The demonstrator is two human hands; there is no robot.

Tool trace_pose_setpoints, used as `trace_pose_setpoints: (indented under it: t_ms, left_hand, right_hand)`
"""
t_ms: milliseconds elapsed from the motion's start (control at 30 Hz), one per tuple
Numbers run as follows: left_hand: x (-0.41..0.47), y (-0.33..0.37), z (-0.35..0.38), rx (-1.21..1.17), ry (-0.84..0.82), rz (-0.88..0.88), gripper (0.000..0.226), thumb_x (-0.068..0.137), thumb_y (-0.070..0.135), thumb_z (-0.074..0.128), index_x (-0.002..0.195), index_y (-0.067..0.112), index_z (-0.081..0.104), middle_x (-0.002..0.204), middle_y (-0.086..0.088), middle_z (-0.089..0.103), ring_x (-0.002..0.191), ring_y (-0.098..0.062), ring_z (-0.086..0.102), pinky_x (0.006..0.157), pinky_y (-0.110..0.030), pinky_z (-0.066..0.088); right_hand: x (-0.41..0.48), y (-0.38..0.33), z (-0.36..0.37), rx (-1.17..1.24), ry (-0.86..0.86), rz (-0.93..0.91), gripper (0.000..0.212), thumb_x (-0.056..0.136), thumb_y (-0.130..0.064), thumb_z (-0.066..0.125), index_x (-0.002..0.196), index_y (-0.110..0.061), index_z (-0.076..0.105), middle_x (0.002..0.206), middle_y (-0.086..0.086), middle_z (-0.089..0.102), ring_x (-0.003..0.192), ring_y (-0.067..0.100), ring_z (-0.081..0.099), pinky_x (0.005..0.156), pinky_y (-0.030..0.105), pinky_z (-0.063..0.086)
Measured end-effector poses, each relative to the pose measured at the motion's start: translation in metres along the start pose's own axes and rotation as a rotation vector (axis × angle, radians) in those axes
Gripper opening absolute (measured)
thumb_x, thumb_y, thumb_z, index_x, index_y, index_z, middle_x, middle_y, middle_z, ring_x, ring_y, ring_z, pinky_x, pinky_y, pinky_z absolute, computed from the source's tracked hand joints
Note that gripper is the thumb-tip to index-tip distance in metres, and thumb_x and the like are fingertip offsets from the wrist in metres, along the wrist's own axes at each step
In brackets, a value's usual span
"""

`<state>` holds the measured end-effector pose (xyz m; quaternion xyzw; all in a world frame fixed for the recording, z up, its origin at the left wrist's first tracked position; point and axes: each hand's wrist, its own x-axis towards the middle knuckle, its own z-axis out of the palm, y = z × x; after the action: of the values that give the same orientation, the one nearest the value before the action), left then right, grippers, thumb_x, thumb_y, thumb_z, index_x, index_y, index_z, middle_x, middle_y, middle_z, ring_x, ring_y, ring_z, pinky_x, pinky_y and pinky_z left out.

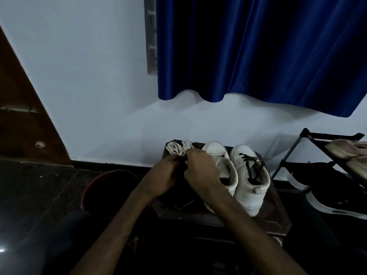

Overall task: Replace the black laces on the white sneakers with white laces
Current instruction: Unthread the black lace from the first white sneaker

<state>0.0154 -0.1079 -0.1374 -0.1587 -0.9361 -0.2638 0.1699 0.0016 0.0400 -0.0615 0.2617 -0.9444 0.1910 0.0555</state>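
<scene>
Here, 2 bare forearms reach in from the bottom edge and meet over a small dark wooden table (275,216). The left hand (164,175) and right hand (200,169) are close together, both with fingers curled and pinching a loose black lace (181,159) between them. In the dim light I cannot tell how the strand runs. The hands are just left of 2 white sneakers standing side by side on the table, toes toward the wall. The near-hand sneaker (221,165) shows almost no lacing. The right sneaker (249,187) carries criss-crossed black lacing (252,166). 2 white lace bundles (174,148) sit at the table's far left corner, just beyond the hands. A red-rimmed bucket (95,181) stands on the floor to the left and a shoe rack (317,149) to the right. Behind them are a pale wall (99,86), a blue curtain (258,46) and a brown door (19,120).
</scene>
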Motion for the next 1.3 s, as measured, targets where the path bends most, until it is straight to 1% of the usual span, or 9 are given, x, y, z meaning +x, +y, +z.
trace_pose_setpoints:
  t_ms: [100,200,400,567,700,800,900,1100,1300]
  left_hand:
    - [-0.002,0.004,-0.009,0.046,0.064,0.03,0.026,0.081,0.026,0.056,0.101,0.016,0.07,0.109,-0.002,0.066,0.097,-0.022,0.064,0.078,-0.034,0.052]
    - [-0.005,0.013,-0.017,-0.252,0.22,0.028,0.024,0.085,0.021,0.055,0.086,0.005,0.072,0.092,-0.007,0.068,0.084,-0.022,0.067,0.071,-0.037,0.052]
    - [-0.007,0.012,-0.013,-0.744,0.322,-0.307,0.021,0.091,0.003,0.044,0.095,0.007,0.064,0.097,-0.01,0.072,0.093,-0.021,0.068,0.081,-0.036,0.053]
    - [-0.009,0.017,-0.017,-0.417,0.293,-0.136,0.038,0.089,-0.012,0.042,0.11,0.014,0.06,0.1,0.009,0.069,0.081,-0.01,0.064,0.078,-0.021,0.048]
    - [-0.008,0.012,-0.03,-0.291,0.659,-0.134,0.03,0.093,-0.007,0.046,0.106,0.012,0.064,0.104,0.01,0.065,0.094,-0.011,0.059,0.081,-0.025,0.044]
    - [-0.01,0.0,-0.023,-0.416,0.736,-0.458,0.029,0.107,0.018,0.037,0.115,0.012,0.064,0.121,0.004,0.062,0.119,-0.017,0.057,0.098,-0.021,0.039]
    - [-0.014,0.006,0.003,-0.841,0.374,-0.828,0.058,0.102,0.059,0.02,0.124,0.026,0.062,0.119,0.009,0.061,0.119,-0.014,0.056,0.103,-0.02,0.035]
    - [-0.007,0.027,0.025,-0.65,0.389,-0.607,0.078,0.091,0.059,0.019,0.153,0.013,0.03,0.16,0.0,0.028,0.148,-0.007,0.02,0.124,-0.031,0.013]
    - [0.013,0.032,0.034,-0.755,0.671,-0.584,0.068,0.098,0.056,0.028,0.136,0.005,0.051,0.137,-0.008,0.055,0.13,-0.015,0.049,0.113,-0.03,0.036]
  right_hand:
    - [-0.001,-0.002,0.002,0.048,-0.02,0.044,0.026,0.084,-0.002,0.051,0.108,-0.006,0.059,0.11,0.015,0.065,0.103,0.036,0.06,0.078,0.036,0.044]
    - [-0.003,-0.004,0.008,0.17,0.017,0.084,0.023,0.085,-0.002,0.05,0.107,-0.004,0.057,0.106,0.018,0.067,0.102,0.037,0.06,0.073,0.035,0.038]
    - [-0.019,-0.006,0.032,0.459,0.075,0.155,0.047,0.079,0.009,0.042,0.117,-0.007,0.064,0.109,0.012,0.07,0.106,0.029,0.063,0.078,0.02,0.04]
    - [-0.028,-0.003,0.07,0.629,0.178,0.118,0.042,0.087,-0.003,0.038,0.119,-0.012,0.064,0.124,0.003,0.065,0.118,0.017,0.057,0.105,0.032,0.041]
    - [-0.027,0.002,0.083,0.669,0.117,0.221,0.042,0.099,-0.013,0.039,0.14,-0.008,0.049,0.149,0.005,0.045,0.14,0.016,0.036,0.119,0.035,0.024]
    - [-0.026,0.0,0.083,0.727,0.18,0.203,0.051,0.097,-0.028,0.032,0.144,-0.014,0.045,0.152,-0.001,0.042,0.142,0.01,0.032,0.12,0.034,0.022]
    - [-0.025,0.0,0.087,0.687,0.2,0.179,0.048,0.103,-0.034,0.03,0.145,-0.014,0.043,0.152,-0.001,0.043,0.143,0.01,0.032,0.12,0.031,0.022]
    - [-0.025,-0.007,0.091,0.726,0.212,0.101,0.038,0.105,-0.035,0.029,0.125,-0.021,0.058,0.123,-0.006,0.064,0.117,0.008,0.057,0.102,0.031,0.043]
    - [-0.03,-0.009,0.078,0.879,0.232,0.154,0.03,0.106,-0.022,0.034,0.13,-0.021,0.052,0.131,-0.009,0.058,0.116,-0.013,0.048,0.1,0.008,0.034]
